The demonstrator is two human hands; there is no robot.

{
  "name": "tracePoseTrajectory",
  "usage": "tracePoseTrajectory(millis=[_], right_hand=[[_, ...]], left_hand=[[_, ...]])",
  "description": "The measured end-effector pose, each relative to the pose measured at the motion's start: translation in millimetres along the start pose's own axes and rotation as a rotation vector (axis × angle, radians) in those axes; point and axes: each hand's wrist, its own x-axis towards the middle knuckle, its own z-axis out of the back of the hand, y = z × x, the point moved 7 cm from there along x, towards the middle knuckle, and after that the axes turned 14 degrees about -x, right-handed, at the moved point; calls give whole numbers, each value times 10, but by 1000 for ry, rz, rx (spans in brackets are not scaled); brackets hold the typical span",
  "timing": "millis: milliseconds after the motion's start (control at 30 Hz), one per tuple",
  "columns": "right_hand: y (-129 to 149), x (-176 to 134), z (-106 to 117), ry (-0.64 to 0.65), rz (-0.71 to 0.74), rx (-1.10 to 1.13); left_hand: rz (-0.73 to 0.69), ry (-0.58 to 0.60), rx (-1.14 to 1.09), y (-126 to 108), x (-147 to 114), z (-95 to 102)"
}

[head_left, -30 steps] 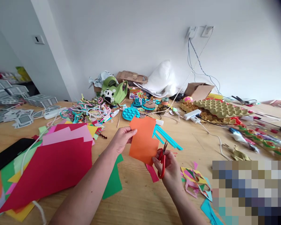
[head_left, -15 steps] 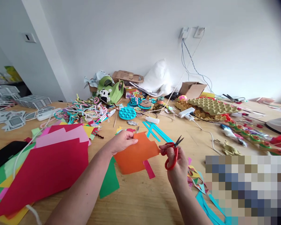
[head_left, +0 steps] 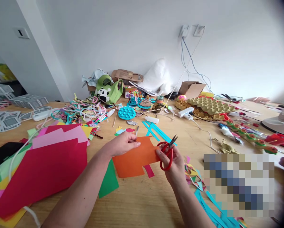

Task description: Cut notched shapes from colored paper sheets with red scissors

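2 bare hands work over a wooden bench [head_left: 137, 205] covered with craft supplies. The left hand [head_left: 125, 144] pinches the upper-left edge of an orange sheet [head_left: 132, 161] between thumb and fingers; the sheet lies in front of the person, between the hands, its outline notched. The right hand [head_left: 176, 166] grasps red-handled scissors [head_left: 171, 156], blades pointing up and away, and its grip also takes in the sheet's right corner under the thumb. A pink scrap [head_left: 149, 171] shows just beyond the sheet's lower-right edge, and a green sheet [head_left: 108, 183] sits partly hidden by the left forearm. Farther left, a large red sheet [head_left: 54, 177] tops a colourful paper pile. Blue strips [head_left: 163, 133] lie beyond the scissors; mixed scraps [head_left: 191, 171] lie right of the right wrist. Egg trays [head_left: 210, 106] and a green bag [head_left: 113, 91] stand toward the wall.
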Motion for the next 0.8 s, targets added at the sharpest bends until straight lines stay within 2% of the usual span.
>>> tracePoseTrajectory(millis=[67, 133, 233, 300, 433, 533, 700, 800], right_hand=[[41, 8, 38, -55, 45, -12], [84, 4, 79, -102, 91, -21], [98, -9, 101, -108, 112, -22], [73, -13, 82, -75, 91, 2], [-7, 13, -20, 41, -34, 184], [-11, 57, -5, 9, -104, 316], [-34, 100, 22, 2, -194, 307], [-117, 92, 60, -62, -238, 363]], left_hand=[[9, -45, -52, -12, -6, 16], [-19, -147, -143, -59, -26, 71], [-168, -355, -252, -202, -97, 189], [-310, -426, -251, -320, -148, 202], [-550, -374, -101, -486, -180, 32], [-662, -327, 81, -511, -170, -109], [-732, -223, 289, -451, -124, -237], [-742, -175, 383, -423, -111, -292]])
